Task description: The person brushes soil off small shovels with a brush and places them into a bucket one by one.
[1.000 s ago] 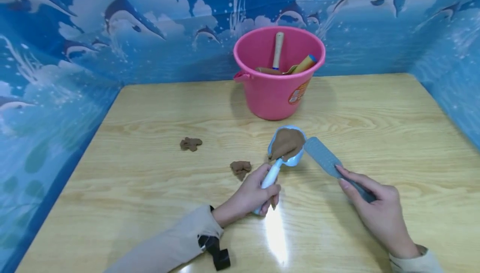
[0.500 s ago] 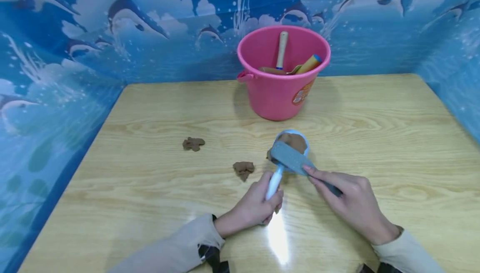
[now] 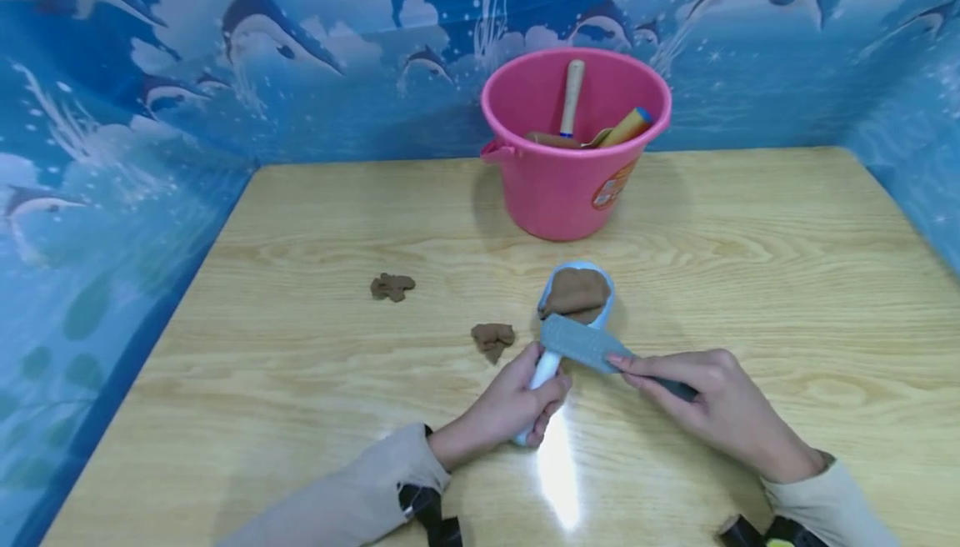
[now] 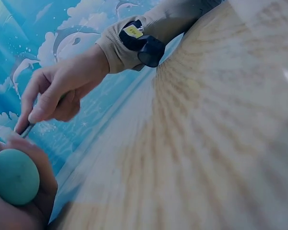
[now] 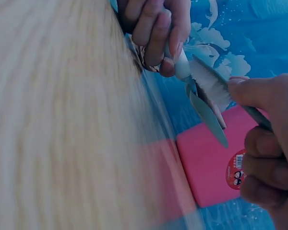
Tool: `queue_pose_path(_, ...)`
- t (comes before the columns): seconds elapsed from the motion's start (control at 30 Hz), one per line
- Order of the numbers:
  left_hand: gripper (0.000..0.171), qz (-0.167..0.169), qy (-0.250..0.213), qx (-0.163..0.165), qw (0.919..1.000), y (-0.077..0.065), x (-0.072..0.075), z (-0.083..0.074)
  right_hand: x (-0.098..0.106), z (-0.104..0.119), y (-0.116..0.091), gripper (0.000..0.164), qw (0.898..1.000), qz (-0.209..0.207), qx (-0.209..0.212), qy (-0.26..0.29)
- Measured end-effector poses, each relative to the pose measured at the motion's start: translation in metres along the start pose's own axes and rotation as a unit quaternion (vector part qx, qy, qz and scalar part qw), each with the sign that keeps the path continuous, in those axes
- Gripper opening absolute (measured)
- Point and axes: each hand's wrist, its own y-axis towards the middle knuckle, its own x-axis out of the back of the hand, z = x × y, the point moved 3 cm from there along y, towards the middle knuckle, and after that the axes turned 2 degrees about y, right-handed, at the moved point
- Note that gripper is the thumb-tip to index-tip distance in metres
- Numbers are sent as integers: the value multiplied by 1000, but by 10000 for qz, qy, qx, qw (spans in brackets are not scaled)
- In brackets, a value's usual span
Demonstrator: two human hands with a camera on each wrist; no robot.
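Observation:
My left hand grips a light blue toy shovel by its handle, and the round handle end pokes out of the fist in the left wrist view. A smooth mound of brown modelling sand fills the scoop. My right hand pinches a flat grey-blue brush between thumb and fingers. Its head crosses above the neck of the shovel, just on the near side of the sand. From the right wrist view, white bristles show, facing the shovel, which is raised off the table.
Two brown clumps lie on the wooden table: one near clump left of the shovel, one farther clump. A pink bucket holding several handled tools stands behind. Dolphin-printed blue sheeting walls the back and sides.
My right hand has swung the brush leftward from beside the scoop to over the sand, then drawn it nearer, toward the shovel handle. The left hand has stayed almost in place.

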Motion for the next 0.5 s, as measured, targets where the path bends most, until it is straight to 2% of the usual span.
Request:
queue_pose_path(0.07,16,77,177,-94,9998,-1,-1,0,1,-1,0,17,9997,-13,-72,-252)
queue_pose_path(0.2,18,142,403,-206,9989,-2,-3,0,9,-3,2,22,9917,-903,-286,-866)
queue_pose_path(0.3,16,89,274,-109,9995,-2,-2,0,13,-4,1,26,9858,-1341,-410,-929)
queue_pose_path(0.37,14,21,117,-28,9999,-1,-2,1,12,-4,1,27,9891,-1261,-255,-720)
queue_pose_path(0.5,15,-47,2,26,10000,0,-3,2,3,-3,0,30,9973,-544,219,-431)
